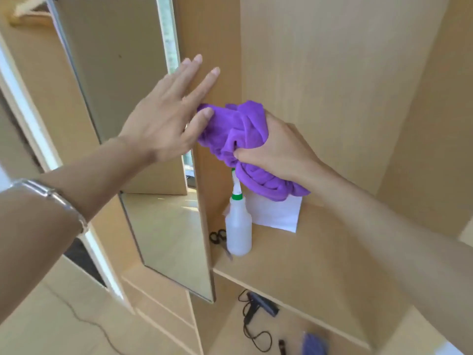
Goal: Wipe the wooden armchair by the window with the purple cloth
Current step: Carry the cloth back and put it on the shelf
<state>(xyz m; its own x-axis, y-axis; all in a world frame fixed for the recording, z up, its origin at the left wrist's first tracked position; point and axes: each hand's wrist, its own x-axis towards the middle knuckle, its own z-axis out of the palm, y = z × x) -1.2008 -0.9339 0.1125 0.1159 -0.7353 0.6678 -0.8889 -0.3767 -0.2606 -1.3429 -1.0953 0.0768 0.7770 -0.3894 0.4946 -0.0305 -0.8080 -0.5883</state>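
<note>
Light wooden wardrobe (332, 73) with its mirrored door (163, 226) swung open. Our right hand (279, 152) clenches the bunched purple cloth (238, 134), held in the air above the shelf (320, 252) and over the spray bottle (238, 226). Our left hand (163, 116) is spread, fingers straight, at the door's edge, one fingertip touching the cloth. Beside the bottle we note scissors (217, 238) and a white sheet (276, 213).

purple cloth (238, 134): soft napped fabric, matt, crumpled | shelf (320, 265) + cupboard walls: pale wood-grain, smooth, matt | mirror (166, 239): glossy glass, thin metal-look rim | spray bottle (238, 226) @ shelf's left edge: translucent white plastic, green collar | sheet (276, 213): white paper, matt | bracelet (51, 198): shiny metal
</note>
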